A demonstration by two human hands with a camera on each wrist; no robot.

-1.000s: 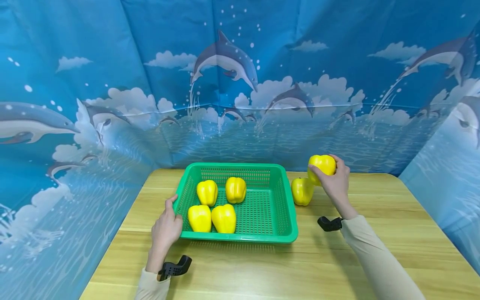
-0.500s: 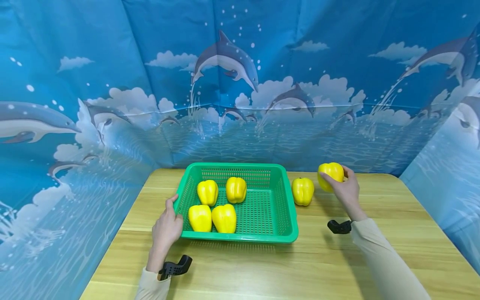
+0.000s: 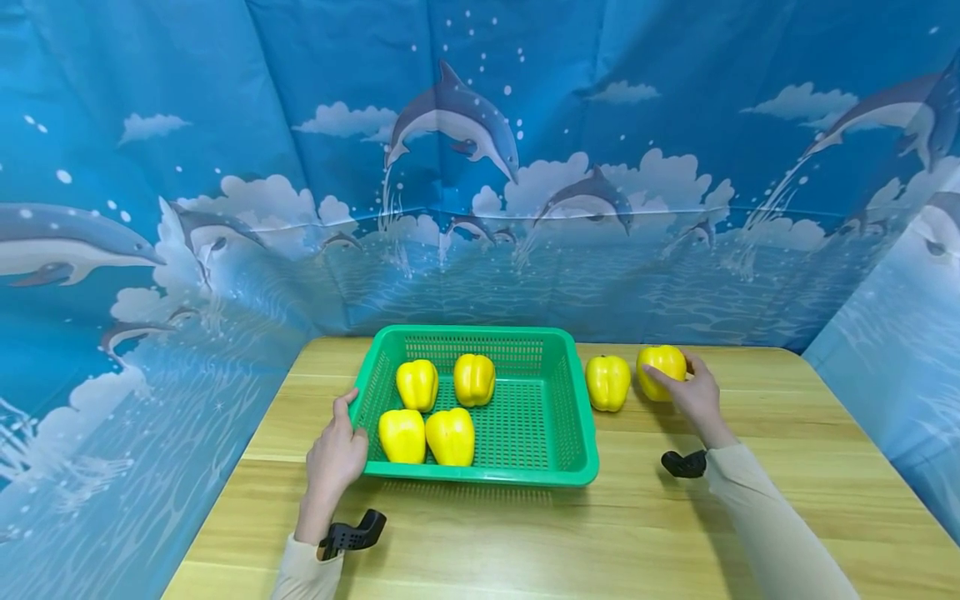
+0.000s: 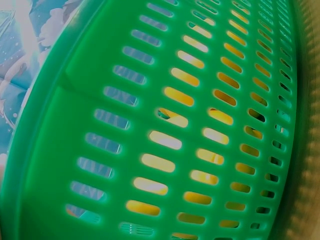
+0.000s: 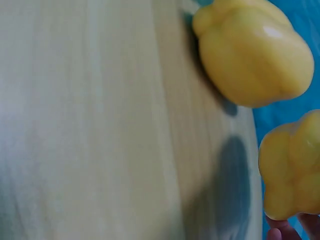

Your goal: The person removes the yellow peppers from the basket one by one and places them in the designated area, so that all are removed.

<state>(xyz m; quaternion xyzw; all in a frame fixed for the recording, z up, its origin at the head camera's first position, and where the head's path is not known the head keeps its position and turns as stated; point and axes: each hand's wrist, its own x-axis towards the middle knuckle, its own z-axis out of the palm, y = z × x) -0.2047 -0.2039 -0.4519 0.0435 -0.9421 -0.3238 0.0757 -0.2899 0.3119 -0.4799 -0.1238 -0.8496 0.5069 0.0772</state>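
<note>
A green plastic basket [image 3: 517, 476] with slotted walls holds several yellow bell peppers [image 3: 450, 437] toward its left side. My left hand [image 3: 335, 454] holds the basket's left rim near the front corner; in the left wrist view the slotted wall [image 4: 150, 112] fills most of the picture. My right hand [image 3: 697, 398] grips a yellow bell pepper [image 3: 661, 372] at the table's far side, with the thumb across its front. Whether its base touches the wood I cannot tell. Just left of it, a second bell pepper [image 3: 608, 383] stands on the table, apart from the basket.
The wooden table [image 3: 480, 542] extends in front of the basket and to the right. Along its back edge hangs a blue dolphin-print curtain [image 3: 480, 275], close behind the peppers. Both wrists wear black camera mounts [image 3: 356, 531].
My right hand has carried its bell pepper rightward, away from the standing one, and lowered it to about table level. The left hand and the basket have stayed put.
</note>
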